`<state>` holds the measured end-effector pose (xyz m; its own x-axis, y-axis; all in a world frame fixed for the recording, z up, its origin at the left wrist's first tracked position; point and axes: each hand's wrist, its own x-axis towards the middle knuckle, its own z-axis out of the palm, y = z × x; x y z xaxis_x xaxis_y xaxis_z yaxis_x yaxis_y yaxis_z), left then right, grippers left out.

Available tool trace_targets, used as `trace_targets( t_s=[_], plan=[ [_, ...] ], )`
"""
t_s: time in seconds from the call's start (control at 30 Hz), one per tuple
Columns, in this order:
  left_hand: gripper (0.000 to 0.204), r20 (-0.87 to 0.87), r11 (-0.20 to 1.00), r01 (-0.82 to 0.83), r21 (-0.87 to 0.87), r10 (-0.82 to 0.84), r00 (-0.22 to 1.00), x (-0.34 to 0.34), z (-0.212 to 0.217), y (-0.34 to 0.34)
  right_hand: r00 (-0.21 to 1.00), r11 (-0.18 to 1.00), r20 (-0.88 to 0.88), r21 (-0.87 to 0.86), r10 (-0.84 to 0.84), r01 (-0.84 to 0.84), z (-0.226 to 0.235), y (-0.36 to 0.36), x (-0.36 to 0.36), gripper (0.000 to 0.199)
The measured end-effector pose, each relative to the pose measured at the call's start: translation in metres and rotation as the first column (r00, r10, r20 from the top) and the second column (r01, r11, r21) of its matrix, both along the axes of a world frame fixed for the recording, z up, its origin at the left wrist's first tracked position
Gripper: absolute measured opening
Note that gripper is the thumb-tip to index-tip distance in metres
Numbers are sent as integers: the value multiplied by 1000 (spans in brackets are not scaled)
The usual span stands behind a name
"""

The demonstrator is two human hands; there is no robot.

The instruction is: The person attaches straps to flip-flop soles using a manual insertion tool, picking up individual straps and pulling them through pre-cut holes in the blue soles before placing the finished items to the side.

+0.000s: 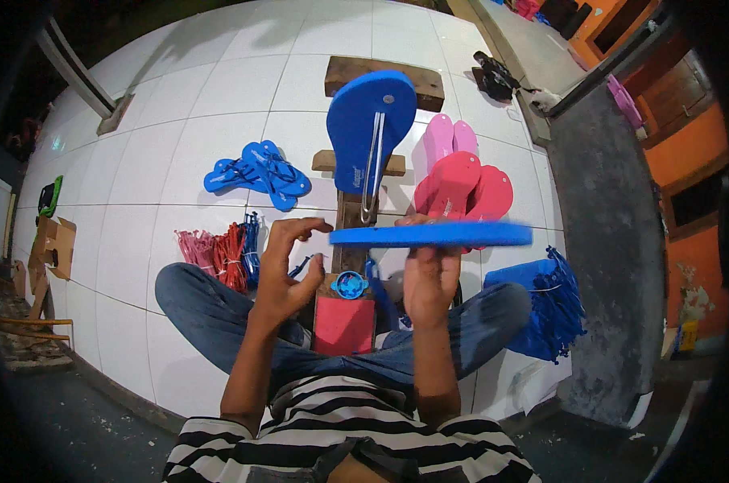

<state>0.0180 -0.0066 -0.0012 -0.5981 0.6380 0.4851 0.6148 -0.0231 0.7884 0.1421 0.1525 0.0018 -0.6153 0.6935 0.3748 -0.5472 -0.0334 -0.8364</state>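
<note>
Right hand (430, 278) pinches blue sole (431, 234) edge-on, sole extending rightward past the grip.

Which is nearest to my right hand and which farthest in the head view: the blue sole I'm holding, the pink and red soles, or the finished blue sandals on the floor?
1. Blue sole: held edge-on in the right hand, touching it.
2. Pink and red soles: stacked just beyond the hand, slightly right.
3. Finished blue sandals: far off to the left on the white tiles.

Both forearms reach forward from the lower edge. The left hand (282, 270) is raised with fingers curled and spread, gripping nothing; the right hand (430, 278) is clamped shut, fingers upward.
</note>
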Motion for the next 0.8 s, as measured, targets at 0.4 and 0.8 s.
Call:
trace_targets(
  t_s=[0.4,0.8],
  plan=[
    [41,-245,957,136,258,-72,967,-4,56,30,978,656,-35,736,-206,164,16,20,-19,50],
    [33,-193,967,73,242,-25,981,-6,69,34,990,752,-1,650,-141,108,23,23,-26,57]
  ],
)
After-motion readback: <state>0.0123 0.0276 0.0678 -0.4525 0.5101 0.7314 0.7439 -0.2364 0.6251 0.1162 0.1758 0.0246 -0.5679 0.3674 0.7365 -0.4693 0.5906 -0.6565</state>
